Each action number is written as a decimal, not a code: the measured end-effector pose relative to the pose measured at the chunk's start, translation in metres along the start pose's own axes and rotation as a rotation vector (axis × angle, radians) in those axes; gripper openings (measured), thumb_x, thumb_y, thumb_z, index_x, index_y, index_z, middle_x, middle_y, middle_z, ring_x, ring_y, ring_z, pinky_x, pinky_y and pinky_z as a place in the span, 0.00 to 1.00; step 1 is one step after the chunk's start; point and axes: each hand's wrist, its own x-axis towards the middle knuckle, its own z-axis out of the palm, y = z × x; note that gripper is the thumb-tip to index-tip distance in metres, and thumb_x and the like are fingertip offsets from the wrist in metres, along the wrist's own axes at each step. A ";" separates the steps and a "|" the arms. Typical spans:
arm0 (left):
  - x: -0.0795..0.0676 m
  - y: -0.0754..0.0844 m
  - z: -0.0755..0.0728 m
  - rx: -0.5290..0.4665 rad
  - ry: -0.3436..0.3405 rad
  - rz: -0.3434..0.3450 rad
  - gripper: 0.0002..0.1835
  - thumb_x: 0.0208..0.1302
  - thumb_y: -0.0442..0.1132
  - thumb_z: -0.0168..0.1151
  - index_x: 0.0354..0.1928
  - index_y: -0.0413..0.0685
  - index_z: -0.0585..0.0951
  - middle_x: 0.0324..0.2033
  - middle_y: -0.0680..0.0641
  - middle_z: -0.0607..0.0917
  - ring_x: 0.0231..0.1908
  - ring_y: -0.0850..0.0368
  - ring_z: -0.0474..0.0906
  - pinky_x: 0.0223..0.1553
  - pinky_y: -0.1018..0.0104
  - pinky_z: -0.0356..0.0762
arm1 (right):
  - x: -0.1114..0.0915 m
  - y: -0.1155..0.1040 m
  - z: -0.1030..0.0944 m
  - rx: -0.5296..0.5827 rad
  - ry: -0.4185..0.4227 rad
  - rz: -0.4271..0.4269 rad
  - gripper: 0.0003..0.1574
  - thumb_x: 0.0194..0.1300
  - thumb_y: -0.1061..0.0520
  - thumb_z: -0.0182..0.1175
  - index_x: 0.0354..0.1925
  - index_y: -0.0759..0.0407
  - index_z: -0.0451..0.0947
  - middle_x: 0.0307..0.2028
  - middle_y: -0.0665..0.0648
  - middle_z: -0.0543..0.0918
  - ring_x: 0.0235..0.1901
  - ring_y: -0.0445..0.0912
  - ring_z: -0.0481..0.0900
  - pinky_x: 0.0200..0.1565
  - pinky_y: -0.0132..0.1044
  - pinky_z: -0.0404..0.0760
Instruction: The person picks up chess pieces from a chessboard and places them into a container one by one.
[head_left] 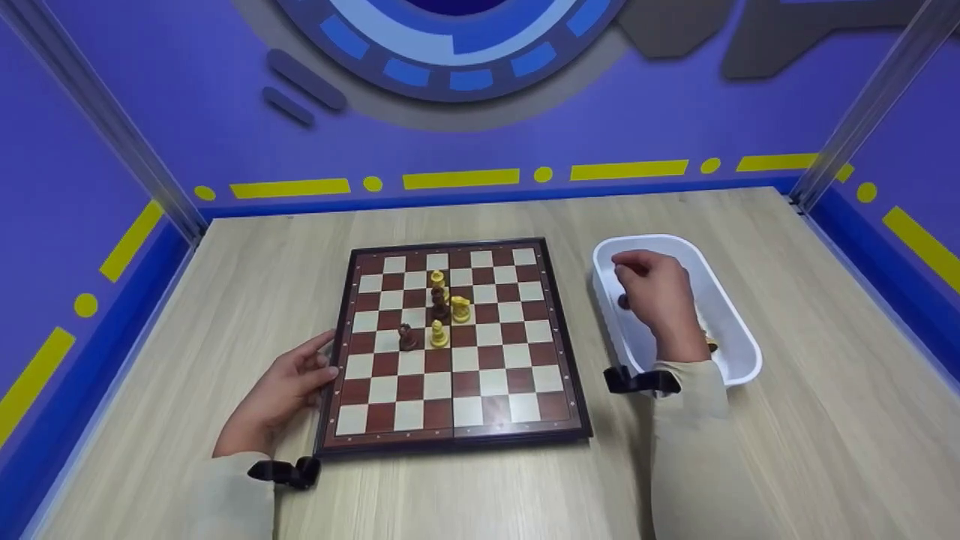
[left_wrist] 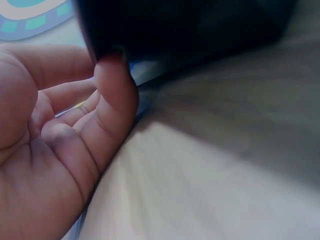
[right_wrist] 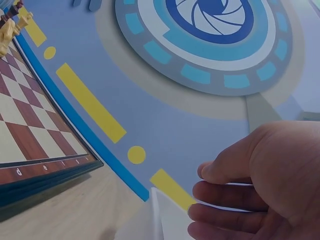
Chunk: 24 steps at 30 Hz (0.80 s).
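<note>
Board (head_left: 502,356): lies flat on the pale surface (head_left: 817,360), a dark frame around brown and cream squares; the tray (head_left: 720,296) is to its right, apart from it.
Left hand (head_left: 285,382): at the board's left edge, thumb and first finger apart, their tips touching the frame, the other fingers loosely bent (the left wrist view shows this close up).
Right hand (head_left: 660,292): over the tray, fingers loosely bent, thumb tip just beside the first finger (whether the two meet, I cannot tell).
Far yellow piece (head_left: 437,277): upright on the board, partly hidden by the tall dark piece (head_left: 439,306) on its near side.
Yellow knight (head_left: 460,309): just right of the tall dark piece.
Near yellow piece (head_left: 439,335): upright, nearest of the yellow ones, with the left dark piece (head_left: 407,337) beside it.
Tray load: a small dark piece (head_left: 623,301) at the left, something yellow and dark at the right (mostly behind the wrist).
Wristbands (head_left: 641,381): black, one on each arm.
Wall (head_left: 525,142): purple-blue, yellow dashes along its foot.
</note>
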 end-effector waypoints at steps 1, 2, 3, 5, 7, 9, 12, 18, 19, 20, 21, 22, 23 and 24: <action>0.000 0.000 0.000 0.003 0.000 0.001 0.37 0.67 0.30 0.56 0.75 0.45 0.55 0.35 0.52 0.73 0.23 0.64 0.74 0.21 0.69 0.77 | 0.000 -0.001 0.000 0.002 0.002 0.000 0.18 0.70 0.56 0.52 0.53 0.60 0.80 0.45 0.62 0.83 0.27 0.48 0.83 0.29 0.30 0.79; 0.000 0.000 0.000 0.003 0.000 0.002 0.36 0.67 0.30 0.56 0.75 0.45 0.55 0.35 0.52 0.73 0.23 0.64 0.74 0.21 0.69 0.77 | 0.000 -0.001 0.001 0.002 0.005 -0.005 0.18 0.70 0.56 0.52 0.53 0.60 0.80 0.45 0.62 0.83 0.26 0.47 0.82 0.28 0.30 0.79; 0.000 0.000 0.000 0.002 -0.005 0.005 0.37 0.68 0.30 0.56 0.75 0.45 0.55 0.36 0.52 0.73 0.23 0.64 0.74 0.21 0.69 0.77 | 0.000 -0.002 0.001 0.003 0.007 -0.009 0.18 0.70 0.56 0.52 0.53 0.60 0.80 0.44 0.62 0.83 0.25 0.46 0.81 0.28 0.29 0.79; 0.000 0.000 -0.001 -0.002 -0.013 0.011 0.37 0.68 0.30 0.56 0.75 0.45 0.54 0.35 0.52 0.72 0.24 0.64 0.75 0.21 0.69 0.77 | -0.001 -0.003 0.002 0.002 0.011 -0.021 0.18 0.70 0.56 0.52 0.52 0.60 0.81 0.44 0.61 0.83 0.24 0.44 0.80 0.27 0.29 0.78; 0.000 0.001 -0.001 -0.007 -0.020 0.018 0.37 0.68 0.30 0.56 0.75 0.45 0.54 0.35 0.52 0.72 0.25 0.64 0.75 0.22 0.69 0.78 | -0.001 -0.005 0.004 -0.008 0.017 -0.036 0.17 0.69 0.56 0.52 0.52 0.59 0.81 0.43 0.61 0.84 0.23 0.44 0.78 0.27 0.31 0.79; 0.000 0.000 -0.002 -0.010 -0.029 0.025 0.37 0.68 0.30 0.56 0.75 0.44 0.53 0.35 0.52 0.72 0.25 0.64 0.76 0.22 0.69 0.78 | -0.002 -0.006 0.006 -0.024 0.026 -0.056 0.17 0.69 0.56 0.53 0.51 0.59 0.82 0.43 0.61 0.84 0.27 0.45 0.78 0.30 0.33 0.79; 0.000 0.000 -0.001 -0.010 -0.026 0.025 0.37 0.68 0.30 0.56 0.75 0.43 0.53 0.35 0.52 0.72 0.24 0.65 0.75 0.21 0.69 0.78 | -0.002 -0.009 0.010 -0.045 0.042 -0.086 0.17 0.69 0.56 0.53 0.50 0.60 0.82 0.44 0.61 0.84 0.37 0.50 0.80 0.39 0.40 0.80; 0.000 0.000 -0.001 -0.009 -0.013 0.011 0.36 0.68 0.29 0.55 0.75 0.45 0.55 0.36 0.51 0.72 0.24 0.64 0.75 0.22 0.68 0.78 | -0.002 -0.014 0.019 -0.044 0.040 -0.130 0.16 0.68 0.57 0.55 0.49 0.61 0.83 0.46 0.62 0.84 0.45 0.53 0.80 0.49 0.47 0.78; 0.000 -0.001 -0.001 -0.004 -0.012 0.010 0.36 0.68 0.29 0.55 0.75 0.46 0.55 0.36 0.51 0.73 0.24 0.64 0.75 0.22 0.68 0.78 | -0.003 -0.016 0.020 -0.043 0.038 -0.139 0.16 0.68 0.57 0.55 0.49 0.61 0.83 0.46 0.62 0.85 0.45 0.53 0.80 0.49 0.47 0.78; 0.000 -0.001 -0.001 -0.002 -0.011 0.009 0.36 0.68 0.29 0.55 0.75 0.46 0.55 0.36 0.51 0.73 0.25 0.64 0.75 0.22 0.68 0.79 | -0.003 -0.017 0.022 -0.044 0.036 -0.150 0.16 0.68 0.56 0.55 0.49 0.60 0.83 0.46 0.62 0.85 0.46 0.53 0.80 0.49 0.47 0.78; 0.001 -0.001 -0.001 -0.002 -0.010 0.008 0.36 0.68 0.29 0.55 0.75 0.46 0.55 0.36 0.51 0.73 0.24 0.64 0.75 0.22 0.68 0.78 | -0.004 -0.018 0.023 -0.045 0.035 -0.162 0.16 0.68 0.57 0.55 0.49 0.60 0.83 0.45 0.62 0.85 0.46 0.53 0.80 0.49 0.46 0.78; 0.001 -0.001 -0.001 -0.004 -0.009 0.008 0.36 0.67 0.29 0.56 0.75 0.46 0.55 0.36 0.51 0.72 0.24 0.64 0.75 0.22 0.68 0.78 | -0.004 -0.020 0.025 -0.046 0.036 -0.176 0.16 0.67 0.57 0.55 0.49 0.60 0.83 0.45 0.61 0.85 0.46 0.53 0.81 0.49 0.46 0.77; 0.001 -0.001 -0.001 -0.008 -0.010 0.008 0.37 0.67 0.29 0.56 0.75 0.46 0.55 0.36 0.51 0.72 0.24 0.64 0.75 0.21 0.69 0.78 | -0.005 -0.021 0.026 -0.045 0.036 -0.189 0.16 0.67 0.57 0.56 0.48 0.60 0.83 0.44 0.61 0.85 0.46 0.53 0.81 0.50 0.46 0.77; 0.000 -0.001 -0.001 -0.011 -0.010 0.009 0.37 0.67 0.29 0.55 0.75 0.46 0.55 0.36 0.52 0.72 0.24 0.64 0.75 0.21 0.69 0.77 | -0.005 -0.022 0.028 -0.043 0.036 -0.199 0.16 0.67 0.57 0.56 0.48 0.60 0.83 0.44 0.61 0.86 0.45 0.52 0.81 0.49 0.46 0.77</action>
